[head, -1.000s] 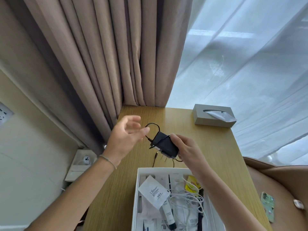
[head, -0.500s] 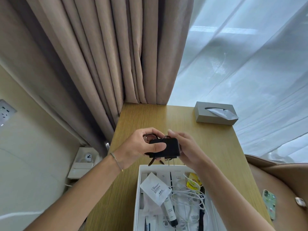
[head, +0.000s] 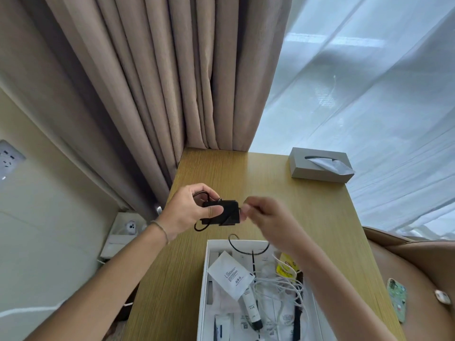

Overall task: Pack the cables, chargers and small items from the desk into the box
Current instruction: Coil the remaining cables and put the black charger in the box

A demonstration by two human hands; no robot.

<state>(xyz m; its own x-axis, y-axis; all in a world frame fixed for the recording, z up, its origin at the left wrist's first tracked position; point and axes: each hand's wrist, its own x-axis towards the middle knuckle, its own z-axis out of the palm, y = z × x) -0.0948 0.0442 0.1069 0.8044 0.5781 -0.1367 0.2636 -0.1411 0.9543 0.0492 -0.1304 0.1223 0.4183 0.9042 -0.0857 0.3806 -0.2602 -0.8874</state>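
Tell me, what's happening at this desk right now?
A person is tidying a black charger before packing it. The left hand grips the charger above the wooden desk, while the right hand pinches its thin black cord, which loops down over the white box. That box already holds white cables, a small tube and a paper packet. A tissue box sits at the desk's far corner.
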